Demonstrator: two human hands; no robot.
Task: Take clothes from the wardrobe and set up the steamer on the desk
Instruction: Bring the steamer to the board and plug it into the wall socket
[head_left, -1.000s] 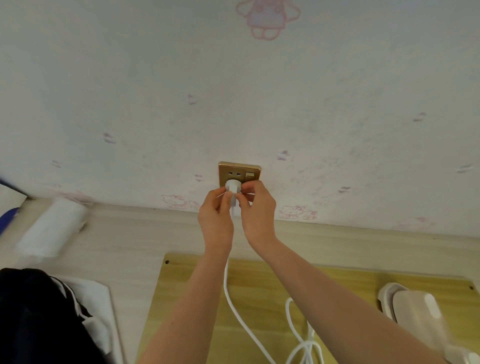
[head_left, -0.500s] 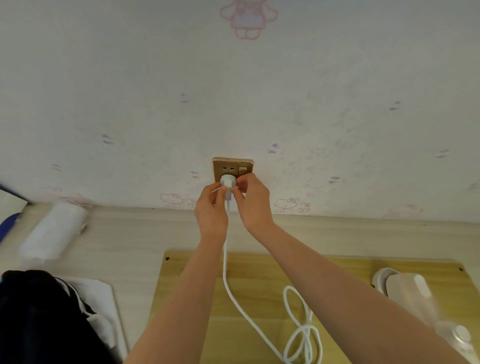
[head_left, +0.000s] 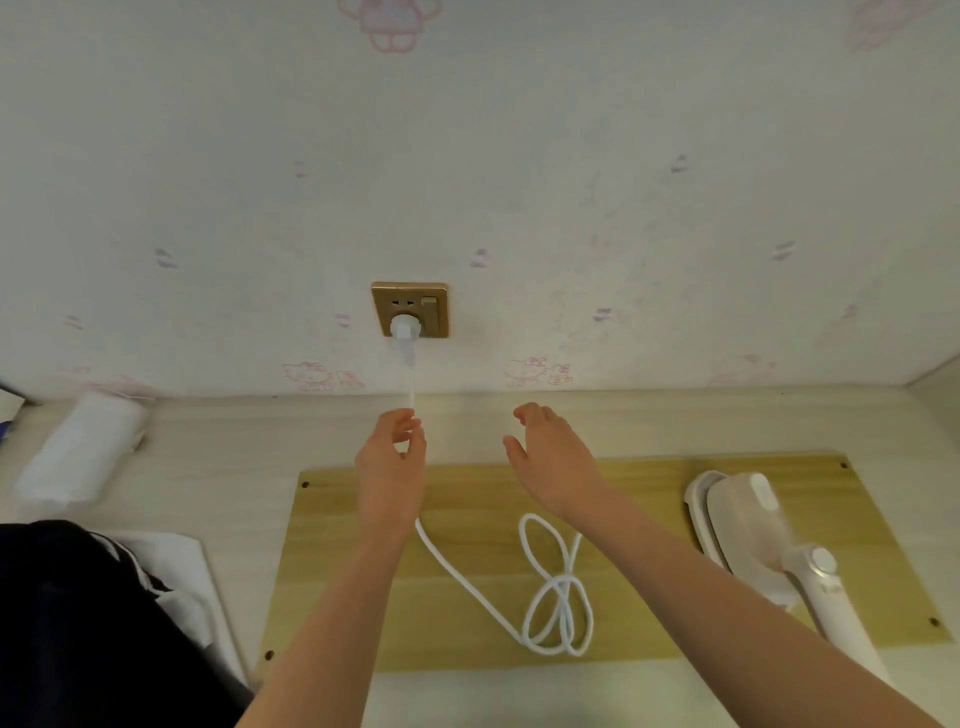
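Note:
The steamer's white plug sits in the gold wall socket above the desk. Its white cord hangs down from the plug, passes my left hand, then loops in a coil on the yellow wooden board. My left hand lightly pinches the cord just below the wall edge. My right hand hovers over the board with relaxed fingers, holding nothing. The white handheld steamer lies on the board's right side. Dark clothes lie at the lower left over a white garment.
A white roll-shaped bundle lies on the pale desk at the left by the wall. The wall carries pink cartoon wallpaper. A side panel edge closes the desk at the far right.
Both hands have come down off the plug, which now stays in the socket. The left hand slid down onto the cord and the right hand let go and opened.

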